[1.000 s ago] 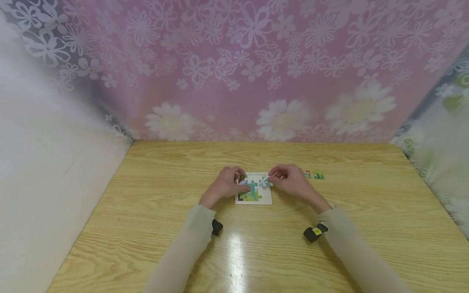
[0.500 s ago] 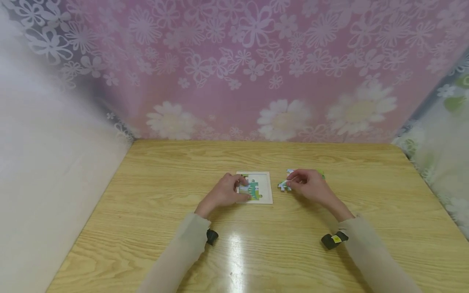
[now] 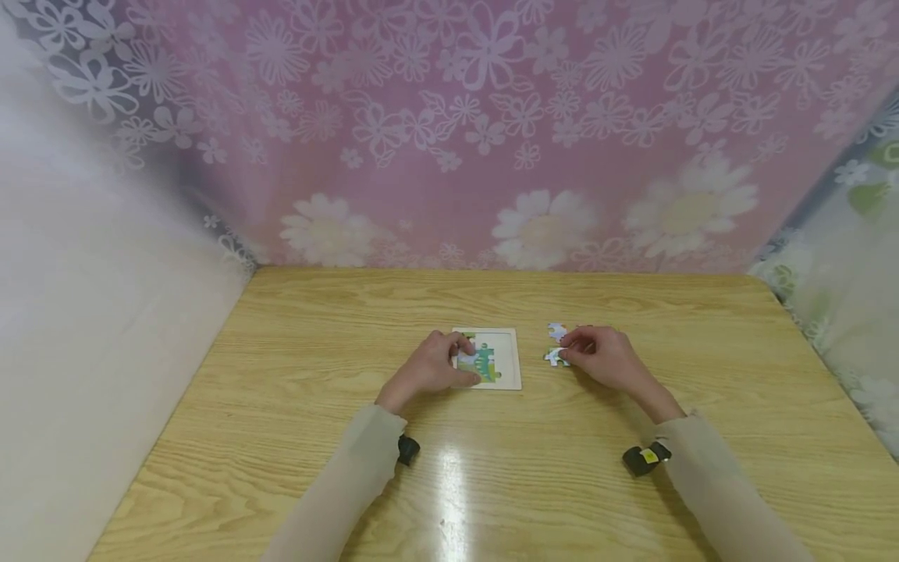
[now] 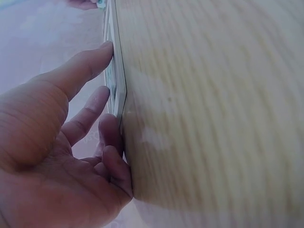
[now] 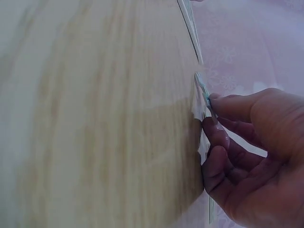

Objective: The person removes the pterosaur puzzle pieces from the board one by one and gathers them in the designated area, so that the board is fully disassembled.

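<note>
A small jigsaw tray (image 3: 519, 367) with a pale rim lies on the table, its left part filled with joined pieces showing a teal and green picture (image 3: 485, 365). My left hand (image 3: 430, 364) rests at the tray's left side; in the left wrist view its thumb (image 4: 90, 66) and a fingertip touch the tray's top, while other fingers lie by its edge. To the right of the tray, my right hand (image 3: 609, 361) pinches a puzzle piece (image 3: 553, 357) between thumb and fingers, low over the table. Seen edge-on in the right wrist view, that piece (image 5: 202, 86) is thin.
Another puzzle piece (image 3: 556, 331) lies just behind the held one. More pieces are mostly hidden behind my right hand. The wooden table (image 3: 337, 328) ends at a pink flowered curtain (image 3: 421, 156), and a pale cloth (image 3: 105, 273) hangs at the left.
My right hand has carried the puzzle piece from over the tray to the table on the right. My left hand has shifted slightly down the tray's left side.
</note>
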Demonstrator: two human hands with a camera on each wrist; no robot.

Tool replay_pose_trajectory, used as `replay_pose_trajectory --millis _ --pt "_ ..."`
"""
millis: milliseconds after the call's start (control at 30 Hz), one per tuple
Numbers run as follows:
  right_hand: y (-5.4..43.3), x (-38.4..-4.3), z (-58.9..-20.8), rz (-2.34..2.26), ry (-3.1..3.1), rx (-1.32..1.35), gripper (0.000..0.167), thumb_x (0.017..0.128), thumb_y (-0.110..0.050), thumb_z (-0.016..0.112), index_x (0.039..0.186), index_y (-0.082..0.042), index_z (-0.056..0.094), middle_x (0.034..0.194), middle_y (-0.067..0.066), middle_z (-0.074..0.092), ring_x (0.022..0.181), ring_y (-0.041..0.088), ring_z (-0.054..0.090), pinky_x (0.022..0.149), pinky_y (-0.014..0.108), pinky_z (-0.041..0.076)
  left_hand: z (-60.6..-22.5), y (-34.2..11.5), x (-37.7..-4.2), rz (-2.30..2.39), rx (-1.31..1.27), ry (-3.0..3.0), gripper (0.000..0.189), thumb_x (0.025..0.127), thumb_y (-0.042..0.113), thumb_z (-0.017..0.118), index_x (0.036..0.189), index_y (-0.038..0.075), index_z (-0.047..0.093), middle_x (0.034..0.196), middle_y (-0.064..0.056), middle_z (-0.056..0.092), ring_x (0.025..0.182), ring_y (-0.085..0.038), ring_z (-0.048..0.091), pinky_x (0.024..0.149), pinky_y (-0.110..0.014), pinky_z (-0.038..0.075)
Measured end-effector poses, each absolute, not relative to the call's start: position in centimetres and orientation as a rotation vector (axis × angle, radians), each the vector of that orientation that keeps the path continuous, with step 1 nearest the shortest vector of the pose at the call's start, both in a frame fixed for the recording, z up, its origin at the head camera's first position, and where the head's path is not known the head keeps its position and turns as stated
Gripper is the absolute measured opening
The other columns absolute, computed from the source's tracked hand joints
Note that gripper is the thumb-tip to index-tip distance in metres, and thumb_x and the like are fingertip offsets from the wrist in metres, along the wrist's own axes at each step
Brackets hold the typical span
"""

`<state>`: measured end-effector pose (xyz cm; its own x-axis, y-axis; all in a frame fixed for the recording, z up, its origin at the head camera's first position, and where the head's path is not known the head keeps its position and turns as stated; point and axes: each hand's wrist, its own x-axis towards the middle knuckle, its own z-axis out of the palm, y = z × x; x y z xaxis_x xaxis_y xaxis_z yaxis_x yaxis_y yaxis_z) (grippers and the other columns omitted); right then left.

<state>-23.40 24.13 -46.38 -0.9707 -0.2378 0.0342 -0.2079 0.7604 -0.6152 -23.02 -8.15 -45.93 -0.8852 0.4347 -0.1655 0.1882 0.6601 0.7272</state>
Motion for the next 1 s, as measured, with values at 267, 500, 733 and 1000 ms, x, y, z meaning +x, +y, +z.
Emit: replay_pose_trajectory --millis 267,500,733,1000 --pt "24.4 -23.7 -46.6 -1.009 2.902 -0.371 0.011 0.094 -0.016 0.073 0.102 -0.009 0.075 0.086 0.002 0.072 0.077 0.012 0.063 0.073 0.031 0.049 -45.8 -8.2 -23.0 1.067 0.492 2.549 0.036 0.088 0.029 0.082 0.117 0.015 0.065 0.101 -0.007 0.046 0.089 -0.021 0.041 0.074 -0.034 0.035" --pt "24.3 -23.7 -46.6 -1.028 2.925 -0.377 0.013 0.096 -0.021 0.073 0.103 -0.010 0.075 0.088 0.004 0.072 0.078 0.013 0.064 0.072 0.031 0.049 -45.9 -8.2 -23.1 1.092 0.486 2.533 0.038 0.089 0.027 0.081 0.120 0.012 0.065 0.103 -0.010 0.047 0.087 -0.020 0.041 0.074 -0.032 0.035" --pt "22.8 -23.5 -45.8 -1.162 2.877 -0.403 0.018 0.098 -0.024 0.070 0.108 -0.009 0.074 0.092 0.007 0.073 0.075 0.013 0.065 0.065 0.026 0.051 -45.8 -8.2 -23.1 1.103 0.449 2.535 0.041 0.088 0.026 0.082 0.122 0.013 0.065 0.102 -0.009 0.046 0.087 -0.021 0.041 0.074 -0.033 0.035" --pt "19.9 -23.5 -45.3 -1.192 2.823 -0.470 0.022 0.096 -0.021 0.072 0.113 -0.007 0.074 0.094 0.006 0.073 0.081 0.016 0.065 0.073 0.028 0.052 -45.3 -8.0 -22.9 1.084 0.424 2.549 0.041 0.087 0.026 0.083 0.121 0.013 0.065 0.098 -0.007 0.045 0.088 -0.020 0.041 0.075 -0.034 0.033"
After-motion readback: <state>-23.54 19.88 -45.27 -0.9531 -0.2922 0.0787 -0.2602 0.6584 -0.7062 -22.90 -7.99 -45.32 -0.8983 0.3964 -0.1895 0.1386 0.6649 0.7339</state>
